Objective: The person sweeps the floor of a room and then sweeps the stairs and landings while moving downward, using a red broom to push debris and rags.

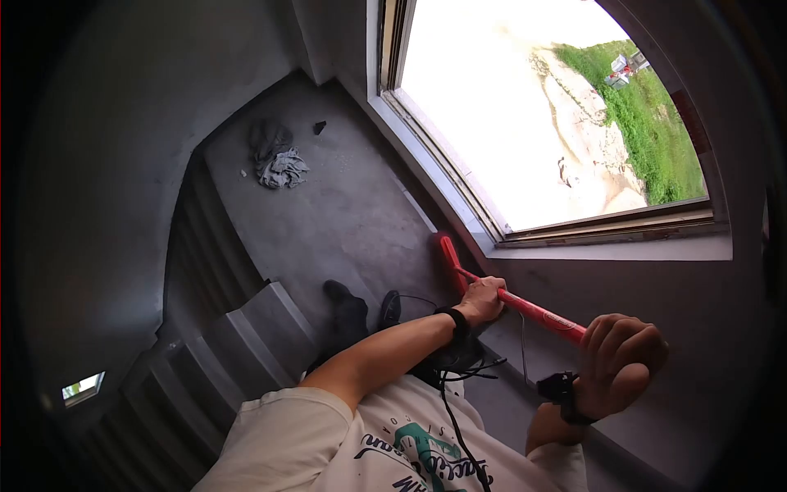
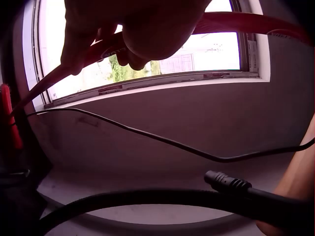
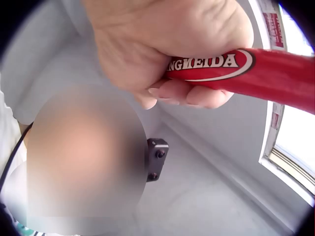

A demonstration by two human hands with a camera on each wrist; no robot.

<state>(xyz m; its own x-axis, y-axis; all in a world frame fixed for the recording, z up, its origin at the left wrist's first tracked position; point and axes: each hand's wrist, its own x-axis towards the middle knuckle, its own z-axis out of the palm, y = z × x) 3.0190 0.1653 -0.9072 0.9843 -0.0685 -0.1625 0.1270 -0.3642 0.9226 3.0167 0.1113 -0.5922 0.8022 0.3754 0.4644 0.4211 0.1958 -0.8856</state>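
A red broom (image 1: 541, 313) runs at a slant beside the window in the head view, its red head (image 1: 448, 254) low near the wall. Partway along the handle, my left hand (image 1: 482, 302) grips it; the left wrist view shows that hand (image 2: 142, 34) dark against the window light. Around the upper end of the handle are the curled fingers of my right hand (image 1: 623, 361). White lettering on the red handle (image 3: 275, 73) shows right beside that hand (image 3: 172, 44) in the right wrist view.
Grey crumpled cloth (image 1: 283, 168) lies on the landing (image 1: 352, 197), near a small dark scrap (image 1: 320, 128). Stairs (image 1: 246, 336) drop away on the left. A window frame (image 1: 447, 176) borders the landing. Black cables (image 1: 451, 410) hang before the shirt.
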